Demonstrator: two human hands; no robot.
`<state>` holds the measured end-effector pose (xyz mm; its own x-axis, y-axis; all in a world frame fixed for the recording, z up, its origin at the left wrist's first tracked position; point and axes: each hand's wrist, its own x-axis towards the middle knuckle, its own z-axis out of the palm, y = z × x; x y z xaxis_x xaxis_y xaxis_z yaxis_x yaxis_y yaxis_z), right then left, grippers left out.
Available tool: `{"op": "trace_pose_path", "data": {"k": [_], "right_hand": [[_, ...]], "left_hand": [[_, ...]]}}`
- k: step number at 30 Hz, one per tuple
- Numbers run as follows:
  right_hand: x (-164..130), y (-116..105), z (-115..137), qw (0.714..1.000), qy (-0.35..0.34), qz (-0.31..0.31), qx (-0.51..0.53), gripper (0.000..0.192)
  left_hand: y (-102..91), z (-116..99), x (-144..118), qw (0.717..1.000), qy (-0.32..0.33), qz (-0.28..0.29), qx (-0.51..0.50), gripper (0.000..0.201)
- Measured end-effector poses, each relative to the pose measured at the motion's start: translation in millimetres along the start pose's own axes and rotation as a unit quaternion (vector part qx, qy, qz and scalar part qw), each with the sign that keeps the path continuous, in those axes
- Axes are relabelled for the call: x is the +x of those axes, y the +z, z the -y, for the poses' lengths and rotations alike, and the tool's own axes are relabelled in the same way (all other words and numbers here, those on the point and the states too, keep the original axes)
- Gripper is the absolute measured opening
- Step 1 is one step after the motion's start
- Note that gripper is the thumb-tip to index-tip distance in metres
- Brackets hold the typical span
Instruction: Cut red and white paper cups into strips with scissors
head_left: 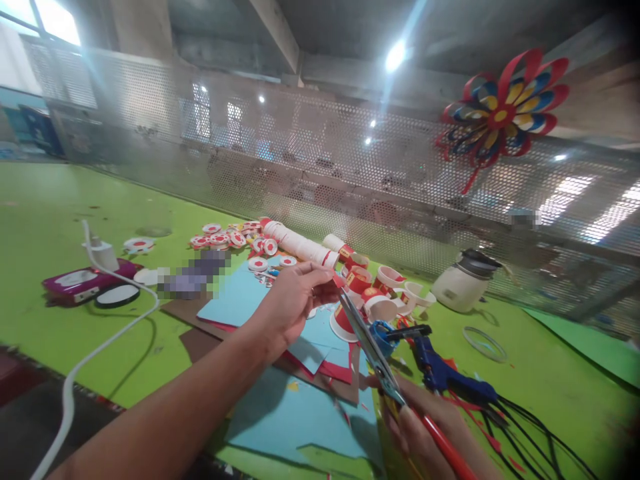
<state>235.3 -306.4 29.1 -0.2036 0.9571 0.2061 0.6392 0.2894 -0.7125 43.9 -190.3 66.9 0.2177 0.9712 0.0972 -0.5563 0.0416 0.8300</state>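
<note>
My left hand (300, 293) is closed in a pinch on a small red paper piece (339, 280) over the middle of the table. Scissors (367, 340) are gripped in my right hand (425, 427), with their blade tips right beside the red piece. Whether the blades touch it I cannot tell. Under my hands lie light blue paper sheets (305, 413), with red and brown sheets among them. Several red and white paper cups (377, 303), some cut, stand and lie just behind the scissors. A blue glue gun (445, 373) rests right of my right hand.
A long stack of white cups (300, 243) lies behind my left hand, near several round red-and-white pieces (220, 237). At left are a purple box (80, 283) and a white cable (100, 350). A white jug (463, 280) stands at right before a perforated metal screen (300, 147).
</note>
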Motion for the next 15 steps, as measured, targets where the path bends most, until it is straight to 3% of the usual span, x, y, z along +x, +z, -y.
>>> {"op": "trace_pose_path", "data": {"k": [6,15], "right_hand": [[2.3,-2.3,-1.1,0.998,-0.016,0.04,0.037,0.054],[-1.9,-5.0,4.2,1.0,-0.02,0.019,0.004,0.053]], "left_hand": [[2.4,-0.9,-1.9,0.999,-0.006,0.009,0.049,0.007],[2.9,-1.2,-2.5,0.997,0.004,0.004,0.073,0.01]]}}
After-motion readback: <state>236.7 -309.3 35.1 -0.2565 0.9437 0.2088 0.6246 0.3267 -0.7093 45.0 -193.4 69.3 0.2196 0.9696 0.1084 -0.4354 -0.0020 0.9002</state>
